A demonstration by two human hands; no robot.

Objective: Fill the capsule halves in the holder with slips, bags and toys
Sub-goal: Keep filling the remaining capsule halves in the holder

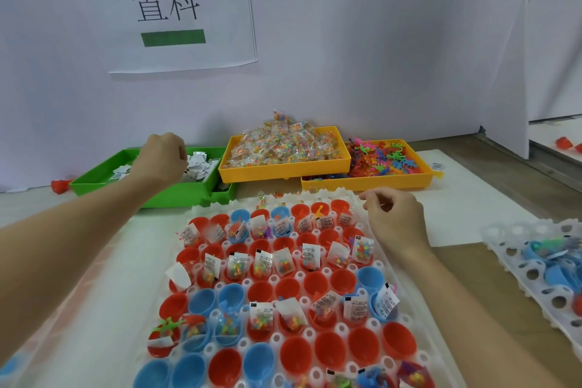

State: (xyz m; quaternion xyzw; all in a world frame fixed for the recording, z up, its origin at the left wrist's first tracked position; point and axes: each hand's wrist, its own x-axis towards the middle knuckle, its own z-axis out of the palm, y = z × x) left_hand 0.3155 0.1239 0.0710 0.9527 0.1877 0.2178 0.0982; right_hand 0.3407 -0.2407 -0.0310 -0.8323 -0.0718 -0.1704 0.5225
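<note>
A bumpy white plastic holder (pixel 389 264) is sitting at 6 o'clock, full of round holes. Smooth, shiny red and blue capsule halves (pixel 318 282) are standing in the holes like little cups. Many of them are holding folded paper slips (pixel 311 252) and crinkly clear bags (pixel 236 266) of tiny bright beads. Some cups in the nearest rows are holding nothing.

The left hand (pixel 160 157) is reaching out to 11 o'clock, into a green plastic tray (pixel 104 179) of white paper slips. Its fingers are curling down into the pile, but I cannot tell if they are pinching a slip.

The right hand (pixel 393 217) is hovering at 1 o'clock, over the far right corner of the holder. Its fingers are curling in loosely, and I cannot tell if they are holding anything.

At 12 o'clock a yellow tray (pixel 283 172) is heaping over with shiny bead bags. Just beside it, another yellow tray (pixel 371 183) is holding rubbery toy lizards (pixel 384 161) in many colours. At 3 o'clock a second white holder (pixel 516 264) is lying with a few blue cups.
</note>
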